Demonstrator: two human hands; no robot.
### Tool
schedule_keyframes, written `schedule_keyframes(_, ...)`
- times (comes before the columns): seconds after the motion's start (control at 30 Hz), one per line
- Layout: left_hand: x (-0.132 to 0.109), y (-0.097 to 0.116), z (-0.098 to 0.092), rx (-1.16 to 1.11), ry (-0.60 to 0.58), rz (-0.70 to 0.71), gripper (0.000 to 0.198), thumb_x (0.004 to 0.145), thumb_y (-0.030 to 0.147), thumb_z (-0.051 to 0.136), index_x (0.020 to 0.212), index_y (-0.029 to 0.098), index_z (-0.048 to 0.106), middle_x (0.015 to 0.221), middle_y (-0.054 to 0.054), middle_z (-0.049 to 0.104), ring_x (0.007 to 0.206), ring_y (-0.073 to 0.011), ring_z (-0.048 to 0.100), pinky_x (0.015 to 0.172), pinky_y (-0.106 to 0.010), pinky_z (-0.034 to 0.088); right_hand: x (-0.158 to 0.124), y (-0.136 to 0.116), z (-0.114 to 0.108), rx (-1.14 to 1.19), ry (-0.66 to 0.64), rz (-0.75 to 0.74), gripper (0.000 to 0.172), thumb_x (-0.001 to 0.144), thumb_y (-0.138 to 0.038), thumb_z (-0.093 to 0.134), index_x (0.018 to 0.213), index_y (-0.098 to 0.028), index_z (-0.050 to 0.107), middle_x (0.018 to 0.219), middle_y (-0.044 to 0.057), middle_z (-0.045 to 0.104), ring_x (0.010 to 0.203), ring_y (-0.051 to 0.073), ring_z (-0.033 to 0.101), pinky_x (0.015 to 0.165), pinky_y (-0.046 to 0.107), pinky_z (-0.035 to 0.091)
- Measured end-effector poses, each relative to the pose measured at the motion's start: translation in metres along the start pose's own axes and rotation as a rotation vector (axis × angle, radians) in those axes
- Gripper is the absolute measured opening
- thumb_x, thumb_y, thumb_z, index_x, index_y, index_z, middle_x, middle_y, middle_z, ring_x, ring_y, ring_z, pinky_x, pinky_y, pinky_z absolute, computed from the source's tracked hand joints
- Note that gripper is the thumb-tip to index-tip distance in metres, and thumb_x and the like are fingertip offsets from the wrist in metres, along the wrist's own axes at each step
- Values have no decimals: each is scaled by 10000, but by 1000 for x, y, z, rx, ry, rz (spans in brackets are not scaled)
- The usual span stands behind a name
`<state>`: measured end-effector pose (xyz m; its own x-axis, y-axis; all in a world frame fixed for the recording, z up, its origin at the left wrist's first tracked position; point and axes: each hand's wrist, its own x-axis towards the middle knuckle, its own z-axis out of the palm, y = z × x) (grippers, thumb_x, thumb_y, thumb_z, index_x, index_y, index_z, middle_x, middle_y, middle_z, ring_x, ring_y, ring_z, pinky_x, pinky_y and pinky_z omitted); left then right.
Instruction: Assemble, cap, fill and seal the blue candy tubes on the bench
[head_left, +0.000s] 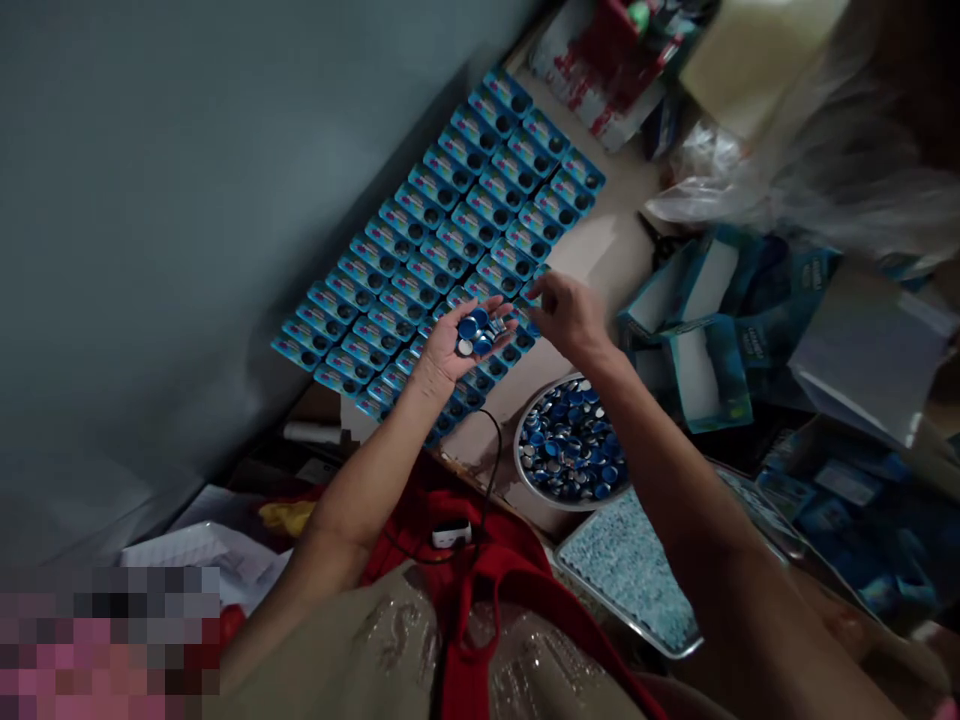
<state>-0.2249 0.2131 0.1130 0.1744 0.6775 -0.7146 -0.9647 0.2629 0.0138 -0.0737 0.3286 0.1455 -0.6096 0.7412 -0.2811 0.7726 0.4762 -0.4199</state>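
Note:
My left hand [466,345] is palm up, cupped under a small heap of round metal caps [480,332], some blue and some silver. Just to its right hovers my right hand [566,312], fingers curled together in a pinch. Whatever is between those fingertips is too small or hidden to make out. Both hands are above rows of blue printed cards [442,258], most showing a dark round spot at one end. My left hand and forearm cover part of the nearer rows. Below my right wrist stands a round bowl [523,478] heaped with more blue and silver caps.
A metal tray [645,645] of pale blue small pieces stands beside the bowl. Opened blue boxes [709,375] and clear plastic bags [757,190] crowd the right side. A grey wall [187,200] borders the left. A black cable [498,450] runs near my red apron straps.

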Motion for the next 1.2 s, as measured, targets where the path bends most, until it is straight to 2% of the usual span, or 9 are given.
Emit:
schedule_keyframes(0.1,2,0,-6,10,41,-13,355,1008,284,509,1242,119,719,1056,-132,812,986,-253,792,972,-429,626,-10,-12,-1,121,-83,-237,325,812,-179,709,1124,-252,763,972,30,715,810,162,630,735,279,449)
schedule_keyframes(0.17,5,-2,-8,22,67,-31,358,1012,287,506,1242,118,722,1028,-126,816,957,-245,796,944,-405,637,-11,-17,1,143,-183,-271,301,778,-196,775,1072,-261,793,906,14,719,788,155,631,725,273,443)
schedule_keyframes(0.3,7,-8,-8,22,36,-73,380,1021,288,476,1255,102,711,1017,-137,814,947,-245,797,945,-413,638,-13,-13,3,276,-215,-124,187,721,-228,831,906,-228,807,780,-13,718,699,136,619,670,257,437)
schedule_keyframes(0.43,2,-8,-9,-2,10,-50,373,1023,290,468,1235,96,705,1076,-153,805,998,-256,790,965,-419,631,-28,3,5,432,-117,101,209,795,-211,669,958,-191,798,794,5,748,699,149,644,661,256,480)
schedule_keyframes(0.57,-8,0,-7,-10,-4,14,341,1015,299,480,1183,113,712,1117,-150,798,1060,-276,776,957,-425,634,-40,9,18,208,-3,268,260,808,-191,629,1014,-209,787,876,29,767,827,199,699,782,307,531)
schedule_keyframes(0.8,-14,11,-7,-12,-11,41,329,1012,304,493,1197,132,703,1194,-149,779,1151,-292,743,1027,-482,597,-29,-9,36,-215,-126,278,206,935,-235,575,996,-245,772,1118,85,714,942,252,680,728,332,460)
schedule_keyframes(0.87,-12,11,-12,-29,-34,46,329,1013,310,500,1209,140,702,1219,-146,772,1173,-296,734,1037,-492,590,-23,-6,37,-247,-116,293,163,912,-247,629,1039,-242,731,1115,86,715,938,260,669,703,329,434)
schedule_keyframes(1.07,-7,8,-24,-47,-100,51,329,1015,326,495,1188,147,710,1222,-140,771,1189,-303,726,1040,-498,588,-2,6,34,-251,-149,331,358,729,-253,812,1055,-236,665,964,59,732,852,255,640,660,307,383)
schedule_keyframes(1.2,-15,6,-25,-27,-60,22,325,1006,316,507,1179,139,718,1171,-146,785,1133,-297,751,1024,-479,596,-8,-14,19,-156,-128,114,176,789,-156,688,950,-225,691,976,50,711,871,214,630,710,294,412)
